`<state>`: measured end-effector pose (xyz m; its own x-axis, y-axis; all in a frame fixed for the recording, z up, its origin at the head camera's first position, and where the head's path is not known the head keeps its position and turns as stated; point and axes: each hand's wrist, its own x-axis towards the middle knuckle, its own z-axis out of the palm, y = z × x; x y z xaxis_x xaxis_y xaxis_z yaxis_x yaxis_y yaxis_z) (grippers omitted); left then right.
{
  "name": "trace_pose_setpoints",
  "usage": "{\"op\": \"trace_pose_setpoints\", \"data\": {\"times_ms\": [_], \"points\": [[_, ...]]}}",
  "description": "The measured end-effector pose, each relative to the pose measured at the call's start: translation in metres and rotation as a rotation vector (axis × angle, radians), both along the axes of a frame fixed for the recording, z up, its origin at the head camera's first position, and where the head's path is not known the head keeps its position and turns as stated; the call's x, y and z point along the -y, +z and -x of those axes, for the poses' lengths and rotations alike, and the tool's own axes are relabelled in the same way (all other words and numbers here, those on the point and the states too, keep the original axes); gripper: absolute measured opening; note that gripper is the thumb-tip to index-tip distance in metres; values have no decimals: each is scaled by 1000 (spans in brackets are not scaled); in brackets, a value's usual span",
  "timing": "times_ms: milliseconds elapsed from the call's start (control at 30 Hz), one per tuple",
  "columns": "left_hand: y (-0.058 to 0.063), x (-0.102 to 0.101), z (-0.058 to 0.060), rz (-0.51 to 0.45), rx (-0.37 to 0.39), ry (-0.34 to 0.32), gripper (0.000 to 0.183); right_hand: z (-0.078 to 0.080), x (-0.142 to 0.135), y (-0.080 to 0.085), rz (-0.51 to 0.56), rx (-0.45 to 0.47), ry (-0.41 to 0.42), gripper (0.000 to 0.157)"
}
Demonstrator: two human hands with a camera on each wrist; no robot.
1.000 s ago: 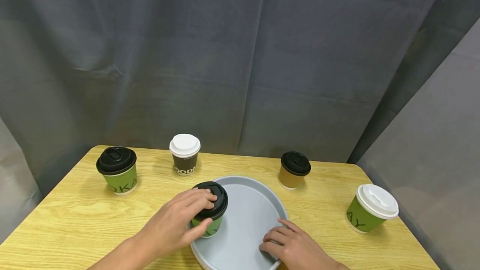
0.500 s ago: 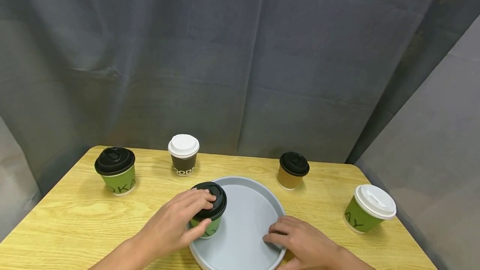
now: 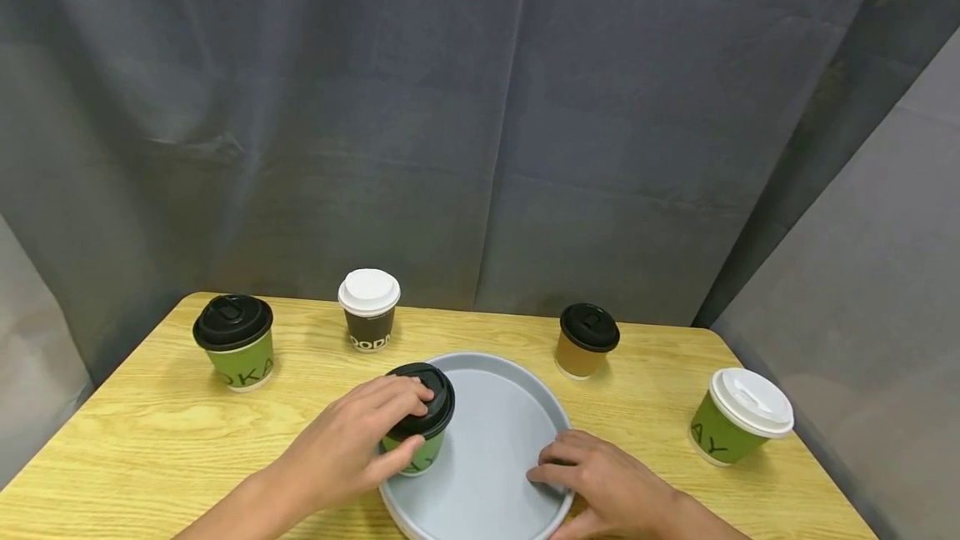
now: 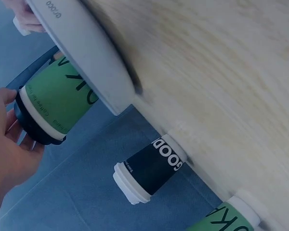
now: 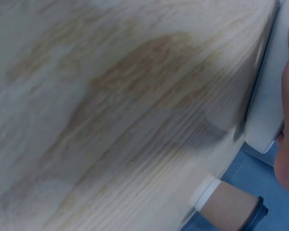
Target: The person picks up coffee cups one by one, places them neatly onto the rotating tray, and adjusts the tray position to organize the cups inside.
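Both occupied: left hand (image 3: 360, 444) on green cup (image 3: 429, 450), right hand (image 3: 600, 477) on gray tray (image 3: 495, 415)

Left fingers curl round the cup's black lid (image 3: 444, 398); cup sits upright inside the tray, left side. Right hand pinches the tray rim: head view gives fingers inside, right wrist gives thumb along the outer wall. Only left wrist shows lettering (image 4: 54, 9) on that wall.

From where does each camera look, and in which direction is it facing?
Head: worn on the head, facing forward and down at the tray; left hand and right hand show.
Left wrist: worn there, facing the held green cup; left hand shows, right hand partly.
Right wrist: worn there, facing the table and tray side; right hand partly shows.
Shared by head and left wrist: white-lidded dark cup.
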<state>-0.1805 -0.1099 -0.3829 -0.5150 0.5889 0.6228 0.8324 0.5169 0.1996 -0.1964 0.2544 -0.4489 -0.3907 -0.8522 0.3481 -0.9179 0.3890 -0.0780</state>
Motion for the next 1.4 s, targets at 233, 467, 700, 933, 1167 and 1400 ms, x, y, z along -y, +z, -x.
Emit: {"op": "trace_pose_setpoints", "data": {"times_ms": [233, 467, 700, 933, 1167, 1400], "points": [[4, 1, 0, 41, 64, 15, 26, -5, 2, -1, 5, 32, -22, 50], [4, 3, 0, 32, 62, 31, 35, -7, 5, -2, 5, 66, -54, 49], [4, 13, 1, -17, 45, 100, 36, -10, 7, -1, 25, 33, -54, 47], [2, 25, 4, -39, 34, 156, 38, -15, 8, 0, 28, 66, -95, 49], [-2, 38, 6, -57, 29, 230, 46, -19, 11, 3, 6, 106, -158, 49], [-4, 49, 9, -101, 16, 310, 51, -22, 11, 6, -25, 177, -197, 50]]}}
